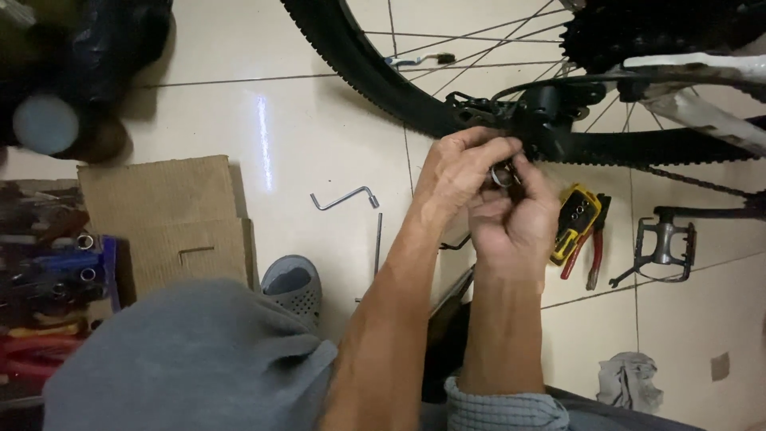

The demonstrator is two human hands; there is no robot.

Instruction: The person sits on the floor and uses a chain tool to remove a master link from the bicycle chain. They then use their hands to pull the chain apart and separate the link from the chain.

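Together, hands [491,195] at derailleur [542,120]

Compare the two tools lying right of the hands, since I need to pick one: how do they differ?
The yellow multi-tool is a short, chunky block with a yellow body; the red-handled pliers are longer and slimmer, with two spread handles. The multi-tool lies partly over the pliers. Both rest on the tiled floor.

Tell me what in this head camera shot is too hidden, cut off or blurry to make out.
- Small metal ring between the left hand and right hand: fingers cover most of it.
- Derailleur on the bicycle wheel: partly behind the hands, dark.
- Wheel and white frame: cut by the top and right edges.
- Tool tray: blurred, cut by the left edge.
- Round grey object, top left: out of focus.
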